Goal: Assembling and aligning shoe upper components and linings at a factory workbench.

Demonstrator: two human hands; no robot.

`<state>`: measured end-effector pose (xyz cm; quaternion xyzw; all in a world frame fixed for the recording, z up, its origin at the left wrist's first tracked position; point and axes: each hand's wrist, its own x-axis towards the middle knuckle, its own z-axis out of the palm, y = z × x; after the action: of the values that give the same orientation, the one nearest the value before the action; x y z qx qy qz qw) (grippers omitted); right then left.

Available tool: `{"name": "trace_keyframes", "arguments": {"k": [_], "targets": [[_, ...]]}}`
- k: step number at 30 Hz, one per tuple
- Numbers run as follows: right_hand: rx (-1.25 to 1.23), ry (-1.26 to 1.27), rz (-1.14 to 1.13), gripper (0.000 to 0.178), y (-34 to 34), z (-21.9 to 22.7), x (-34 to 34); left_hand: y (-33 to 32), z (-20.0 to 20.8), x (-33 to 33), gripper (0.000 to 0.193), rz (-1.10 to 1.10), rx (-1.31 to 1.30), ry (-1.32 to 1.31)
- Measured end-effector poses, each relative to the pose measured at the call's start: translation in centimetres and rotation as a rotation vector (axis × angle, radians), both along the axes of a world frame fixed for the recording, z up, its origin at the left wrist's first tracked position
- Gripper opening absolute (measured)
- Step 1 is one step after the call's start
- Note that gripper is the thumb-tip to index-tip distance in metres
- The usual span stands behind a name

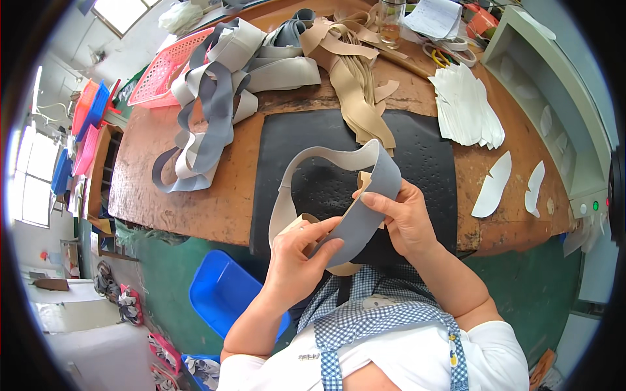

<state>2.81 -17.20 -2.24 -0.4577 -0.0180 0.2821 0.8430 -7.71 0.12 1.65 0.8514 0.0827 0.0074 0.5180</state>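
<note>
Between my hands is a long grey strip (365,218) of leather-like material, with a pale underside that loops round to the left. My left hand (301,251) pinches its lower edge between thumb and fingers. Farther up the strip, my right hand (405,218) grips it with the thumb on the grey face. A tan piece (363,181) shows along the strip's edge between the hands. Below them lies a black mat (417,140) with small pits in its surface. A bundle of tan strips (362,104) trails onto the mat's far edge.
Grey strips (218,98) heap at the far left beside a pink basket (173,68). White cut pieces (464,107) lie at right, near a grey machine housing (554,98). A glass jar (392,23) stands at the back. A blue bin (225,293) is below the table (140,163).
</note>
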Motion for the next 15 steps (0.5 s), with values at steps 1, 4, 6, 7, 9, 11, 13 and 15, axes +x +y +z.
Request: {"name": "trace_keyframes", "arguments": {"k": [1, 4, 6, 7, 9, 11, 13, 15], "targets": [[0.0, 0.001, 0.0, 0.022, 0.0, 0.0, 0.0, 0.1, 0.2, 0.0, 0.031, 0.0, 0.0, 0.001], [-0.028, -0.02, -0.008, 0.022, 0.6, -0.1, -0.3, 0.6, 0.5, 0.1, 0.04, -0.079, 0.022, 0.024], [-0.091, -0.084, -0.005, 0.023, 1.1, -0.1, -0.9, 0.7, 0.3, 0.0, 0.037, -0.098, -0.008, -0.062], [-0.068, -0.089, 0.015, 0.025, 1.3, -0.2, -1.3, 0.5, 0.4, 0.1, 0.037, -0.094, -0.011, -0.062], [-0.042, -0.084, 0.051, 0.026, 1.7, -0.4, -2.1, -0.1, 0.7, 0.5, 0.033, -0.054, 0.015, 0.06], [-0.036, -0.083, 0.066, 0.026, 1.9, -0.3, -2.1, -0.2, 0.6, 0.6, 0.032, -0.03, 0.005, 0.102], [0.021, 0.031, 0.053, 0.026, 1.8, 0.1, -1.5, -0.1, 0.1, 0.5, 0.031, -0.022, -0.007, 0.147], [0.027, 0.024, 0.064, 0.027, 1.6, -0.2, -1.1, 0.0, -0.8, 0.1, 0.028, 0.02, -0.042, 0.011]]}}
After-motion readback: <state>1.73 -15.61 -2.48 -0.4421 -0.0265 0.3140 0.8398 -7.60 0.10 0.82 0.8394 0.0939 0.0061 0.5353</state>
